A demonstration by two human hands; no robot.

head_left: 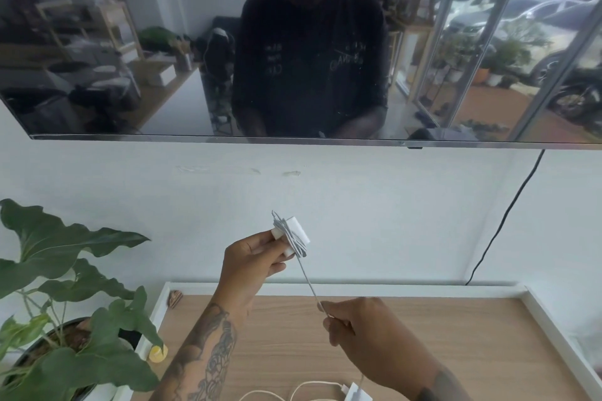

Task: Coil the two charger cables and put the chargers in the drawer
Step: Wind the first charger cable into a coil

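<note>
L hand point(252, 257) fingers grip white charger point(294, 236) w/ grey cable point(308, 282) wrapped, R hand point(355, 324) fingers pinch cable taut; 2nd charger point(356, 395) on tabletop point(456, 335).

head view | faces forward-down at wall | close, probably standing

White charger point(294, 234), grey cable point(308, 280), green plant point(65, 270), wood-grain top point(456, 335)

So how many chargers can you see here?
2. One charger is held up in the left hand, cable wound round it; the other charger lies on the wooden top at the bottom edge, partly cut off.
</note>
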